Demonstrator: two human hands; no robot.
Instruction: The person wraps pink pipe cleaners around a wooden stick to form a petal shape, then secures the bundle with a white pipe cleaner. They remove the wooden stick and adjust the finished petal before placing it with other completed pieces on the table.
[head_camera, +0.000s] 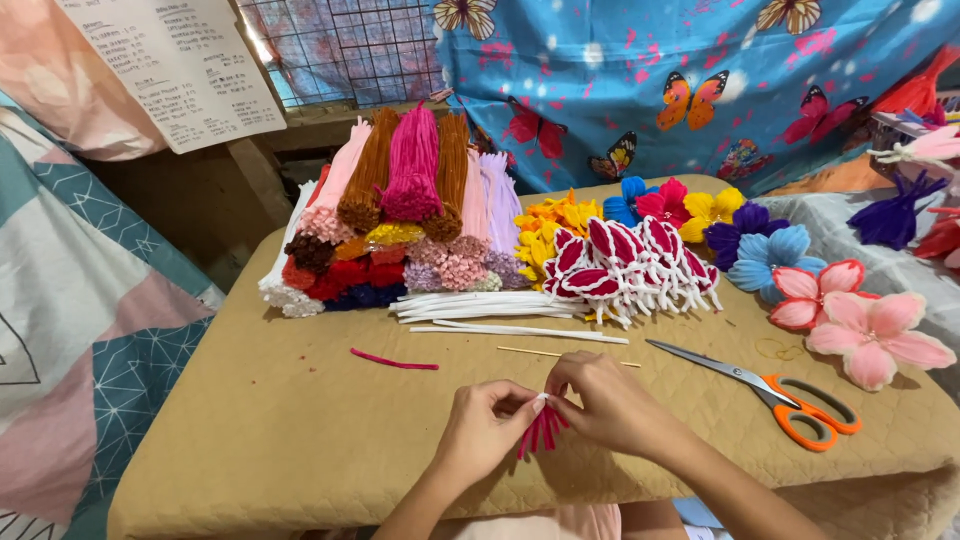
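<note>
My left hand (483, 425) and my right hand (605, 400) meet low in the middle of the head view, over the tan quilted table (300, 430). Between their fingertips they pinch a small bundle of bent pink pipe cleaners (542, 430) with a white end at the top. The pink loops hang down below my fingers. A loose pink pipe cleaner piece (394, 360) lies to the left, and a thin wooden stick (530, 351) lies just beyond my hands.
Orange-handled scissors (790, 395) lie to the right. Stacked pipe cleaners in many colours (400, 210) and white ones (490, 305) fill the back. Red-and-white petals (625, 260) and finished fuzzy flowers (870, 335) sit at right. A butterfly cloth (700, 80) hangs behind.
</note>
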